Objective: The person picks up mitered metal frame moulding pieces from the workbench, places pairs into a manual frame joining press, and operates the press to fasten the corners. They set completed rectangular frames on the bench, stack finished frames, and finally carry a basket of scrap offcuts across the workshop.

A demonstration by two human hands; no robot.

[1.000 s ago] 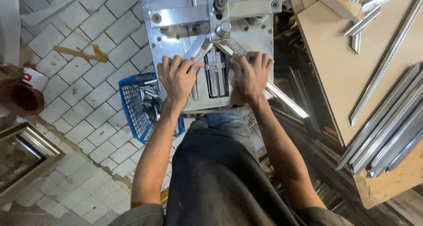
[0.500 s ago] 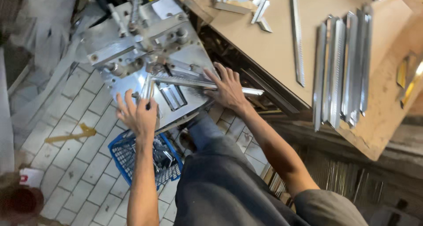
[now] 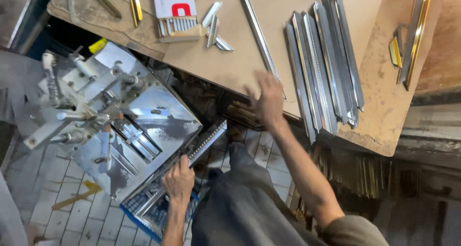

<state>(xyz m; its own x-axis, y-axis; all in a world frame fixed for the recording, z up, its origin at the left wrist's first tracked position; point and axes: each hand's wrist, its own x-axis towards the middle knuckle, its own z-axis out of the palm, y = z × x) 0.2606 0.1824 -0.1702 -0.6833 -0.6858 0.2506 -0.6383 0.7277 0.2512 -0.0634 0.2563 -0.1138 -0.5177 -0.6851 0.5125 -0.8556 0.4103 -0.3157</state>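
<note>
Left hand [image 3: 178, 180] grips ridged metal strip [image 3: 204, 144].

Soft, even light is falling on your workbench [image 3: 230, 59], making the brown board look bright and a little washed out. The steel machine plate [image 3: 158, 126] is giving white glare. Your right hand [image 3: 267, 99] is smearing with motion blur, while your left hand [image 3: 178, 180] is staying sharper. Under the bench, deep shadow is hiding detail.
</note>
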